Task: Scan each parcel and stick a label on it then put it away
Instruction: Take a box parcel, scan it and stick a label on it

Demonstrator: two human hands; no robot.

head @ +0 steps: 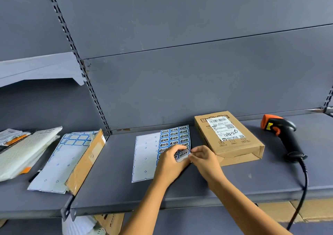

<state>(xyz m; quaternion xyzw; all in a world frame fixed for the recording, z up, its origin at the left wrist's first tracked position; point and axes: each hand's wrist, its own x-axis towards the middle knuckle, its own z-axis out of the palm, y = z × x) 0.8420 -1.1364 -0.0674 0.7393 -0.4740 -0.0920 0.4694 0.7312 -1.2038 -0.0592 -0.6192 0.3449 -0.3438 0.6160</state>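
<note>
Head view, the only view. The left hand [170,160] lies on the label sheet [173,137], fingers bent down onto it, apparently pinning it to the shelf [117,180]; the fingertips are a bit blurred. The right hand [203,158] has thumb and fingers pinched together at the sheet's lower right corner, which lifts slightly. It looks like 1 label being peeled, but I cannot tell if it is free yet. The sheet's left half is already stripped to white backing; blue-bordered labels fill the right half.

The cardboard parcel [228,139] lies flat on the shelf just beside the right hand, and its shipping label [222,128] faces up with the barcode showing. No blue label shows on it. The barcode scanner [284,135] lies on the shelf to the right of the parcel, apart from it, in nobody's grip, with its cable [305,179] running off the front edge.

On the left section of shelving sit a mostly stripped label sheet [61,162], a flat cardboard mailer [86,162] and white poly mailers [27,151], stacked loosely.

Progress, as a judgement: the step in hand is labelling this 1 parcel. Scanning is probably done, since the scanner is set down, though the frame doesn't prove it. Left to do: finish peeling, stick the label on, put the parcel away.
</note>
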